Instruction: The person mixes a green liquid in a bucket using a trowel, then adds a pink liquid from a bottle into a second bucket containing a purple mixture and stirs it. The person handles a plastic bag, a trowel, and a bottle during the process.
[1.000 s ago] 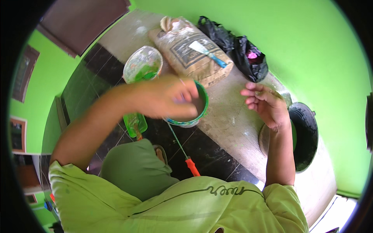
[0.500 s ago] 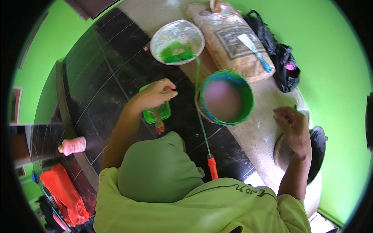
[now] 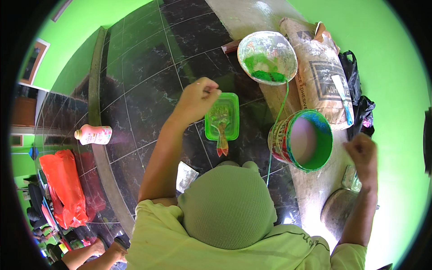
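Note:
My left hand (image 3: 200,96) is raised at the upper left edge of a bright green plastic tub (image 3: 236,116), fingers curled in with nothing visible in them. A paintbrush (image 3: 221,130) lies in that tub, its red-tipped handle over the near rim. On the right my right hand (image 3: 362,155) is closed into a fist beside a bucket (image 3: 310,167) with a green inside and pale pinkish liquid. Beyond the bucket is a whitish basin (image 3: 288,54) with green paint in it. A thin green rod (image 3: 282,105) slants from the basin toward me, its lower end hidden.
A paper powder sack (image 3: 310,67) lies along the right wall, a blue-handled scraper (image 3: 343,96) on top. Black plastic bags (image 3: 360,112) are beside it. A pink bottle (image 3: 95,134) and an orange-red bag (image 3: 65,189) are at left. Another person's feet (image 3: 105,252) show lower left.
The view has shifted, so the tub, bucket and basin appear further right. My left hand has moved off the brush, and its fingers have curled. My right fingers have closed into a fist.

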`<move>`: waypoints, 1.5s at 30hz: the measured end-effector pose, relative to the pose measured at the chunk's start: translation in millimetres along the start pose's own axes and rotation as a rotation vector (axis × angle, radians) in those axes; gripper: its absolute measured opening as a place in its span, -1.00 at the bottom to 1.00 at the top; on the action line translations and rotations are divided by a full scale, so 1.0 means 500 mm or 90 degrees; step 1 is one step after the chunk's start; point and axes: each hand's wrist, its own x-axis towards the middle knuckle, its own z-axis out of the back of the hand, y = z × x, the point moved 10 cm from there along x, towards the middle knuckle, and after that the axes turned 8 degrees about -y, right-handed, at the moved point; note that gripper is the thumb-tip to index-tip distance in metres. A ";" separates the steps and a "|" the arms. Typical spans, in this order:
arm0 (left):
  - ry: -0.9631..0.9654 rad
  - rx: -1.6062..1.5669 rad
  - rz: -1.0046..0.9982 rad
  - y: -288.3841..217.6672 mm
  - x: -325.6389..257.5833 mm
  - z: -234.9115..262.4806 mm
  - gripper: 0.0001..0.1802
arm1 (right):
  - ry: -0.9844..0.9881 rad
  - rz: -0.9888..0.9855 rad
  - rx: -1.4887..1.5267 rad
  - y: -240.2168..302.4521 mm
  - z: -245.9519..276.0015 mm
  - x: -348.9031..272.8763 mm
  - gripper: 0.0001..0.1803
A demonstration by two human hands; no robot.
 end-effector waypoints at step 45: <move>0.265 0.572 0.501 0.300 -0.466 0.059 0.36 | 0.053 -0.007 -0.140 -0.150 0.056 0.096 -0.60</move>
